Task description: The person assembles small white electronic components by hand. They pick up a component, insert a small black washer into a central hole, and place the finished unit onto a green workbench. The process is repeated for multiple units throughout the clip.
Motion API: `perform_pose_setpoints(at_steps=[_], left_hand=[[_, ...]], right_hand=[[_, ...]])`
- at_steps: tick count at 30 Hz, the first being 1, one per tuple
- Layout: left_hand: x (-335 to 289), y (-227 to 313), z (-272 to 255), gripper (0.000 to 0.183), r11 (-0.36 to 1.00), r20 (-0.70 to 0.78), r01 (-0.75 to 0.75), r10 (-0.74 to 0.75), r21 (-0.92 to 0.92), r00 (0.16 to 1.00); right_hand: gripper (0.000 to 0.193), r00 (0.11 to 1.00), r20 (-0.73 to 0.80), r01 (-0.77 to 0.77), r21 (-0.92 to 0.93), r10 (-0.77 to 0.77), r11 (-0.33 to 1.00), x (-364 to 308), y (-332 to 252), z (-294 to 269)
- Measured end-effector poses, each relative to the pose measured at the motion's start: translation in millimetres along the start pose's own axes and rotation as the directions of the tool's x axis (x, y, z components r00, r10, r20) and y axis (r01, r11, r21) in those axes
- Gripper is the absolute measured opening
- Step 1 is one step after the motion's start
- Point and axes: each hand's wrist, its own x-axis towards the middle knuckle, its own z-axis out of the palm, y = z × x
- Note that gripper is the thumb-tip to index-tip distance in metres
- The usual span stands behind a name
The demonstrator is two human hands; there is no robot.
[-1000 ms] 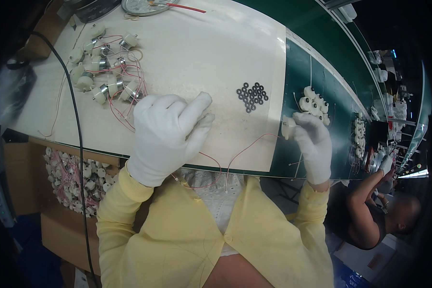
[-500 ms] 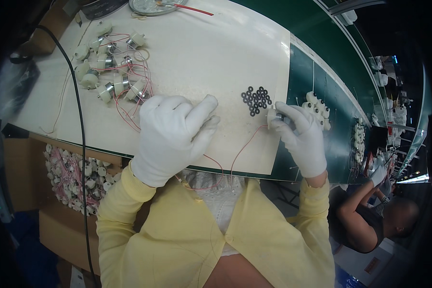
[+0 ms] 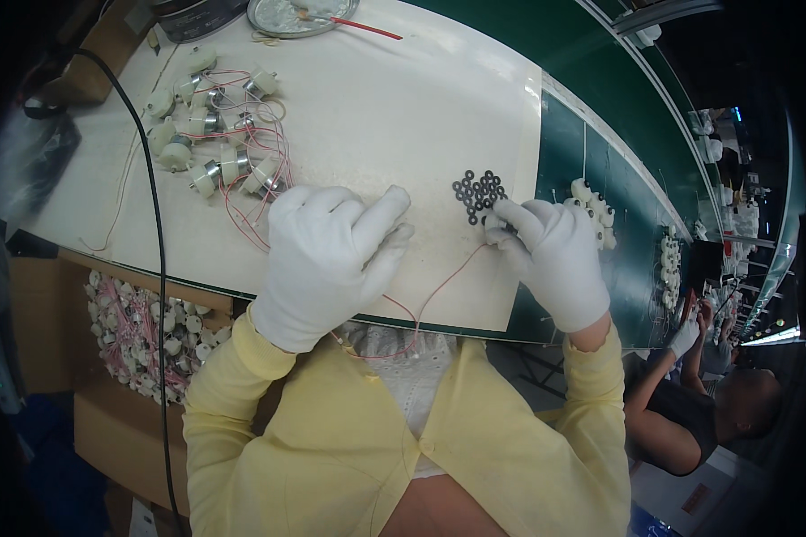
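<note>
Black rings (image 3: 480,191) are lying in a loose cluster right of centre, on the white sheet (image 3: 403,116) covering the bench. The right hand (image 3: 555,259), gloved in white, is bending over the cluster's lower right edge, so close that contact cannot be told; its thumb and fingers are drawing near one another, and any piece between them is being hidden by the glove. A thin red wire (image 3: 449,279) is leading from those fingertips toward the left hand (image 3: 322,259), left of centre. This hand is resting half curled, a small gap showing between thumb and forefinger; whether the palm is enclosing anything cannot be told.

Handling: the rings are presumably offering little weight and, if rubbery, some give; being small, they are probably calling for a fingertip pinch on the outer rim, gloves dulling the feel. The wire is looking limp and easily strained at its joints, so bodies are likely making the safer hold.

Surroundings: wired motors (image 3: 233,163) are lying tangled at upper left; off-white parts (image 3: 591,208) are sitting on a green surface (image 3: 560,134) at right; a cardboard box (image 3: 125,438) is holding more pieces at lower left.
</note>
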Motion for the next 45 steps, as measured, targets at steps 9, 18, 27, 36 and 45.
perform_pose_setpoints(at_steps=[9, 18, 27, 36, 45], left_hand=[[0.0, 0.2, -0.8, 0.03, 1.0, 0.013, 0.003, -0.003, 0.008, 1.0], [0.2, 0.6, -1.8, 0.029, 1.0, 0.018, 0.0, 0.0, 0.015, 1.0], [-0.2, 1.6, -1.8, 0.031, 1.0, 0.06, 0.008, -0.009, 0.021, 0.998], [1.4, 1.7, -1.5, 0.03, 1.0, 0.064, -0.008, 0.008, 0.011, 0.998], [-0.6, 0.8, -2.7, 0.041, 0.997, 0.115, -0.045, 0.038, 0.059, 0.993]], right_hand=[[0.02, 0.967, 0.254, 0.029, -0.035, -0.019, 0.999, -11.7, -3.0, -21.7], [0.019, 0.983, 0.165, -0.095, 0.108, 0.077, 0.99, -19.0, -3.9, -12.8], [0.021, 0.805, 0.12, -0.588, 0.28, 0.581, 0.758, -74.4, -16.2, 13.7], [0.026, 0.645, 0.108, -0.74, 0.333, 0.756, 0.584, -83.5, -9.2, -3.9], [0.042, 0.814, -0.022, -0.564, 0.206, 0.58, 0.799, -72.2, -8.9, 9.0]])
